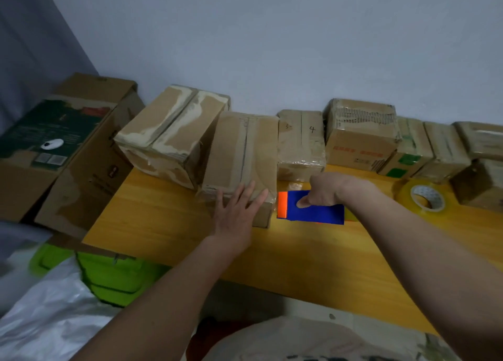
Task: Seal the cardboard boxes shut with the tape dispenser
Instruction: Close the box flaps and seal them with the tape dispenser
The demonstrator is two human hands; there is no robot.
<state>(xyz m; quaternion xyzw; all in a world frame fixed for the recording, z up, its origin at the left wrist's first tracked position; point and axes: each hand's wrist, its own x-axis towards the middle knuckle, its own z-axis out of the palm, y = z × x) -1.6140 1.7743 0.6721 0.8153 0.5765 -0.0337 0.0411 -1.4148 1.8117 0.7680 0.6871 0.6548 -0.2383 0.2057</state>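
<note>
1. While the tape dispenser (310, 207) is held just to the right of the box (241, 159), the box is steadied by the left hand (236, 211), which lies flat with straight, spread fingers on its near top edge.
2. The dispenser, blue with an orange end, is gripped by the right hand (322, 190), fingers curled around it and the thumb pressed on its side.
3. The centre seam of the box should be followed, so the orange end is best brought over the near edge first.
4. Firm downward pressure is advised, and the flaps should be kept level.
5. A spare tape roll (422, 198) lies on the table (163, 224), well to the right.
</note>
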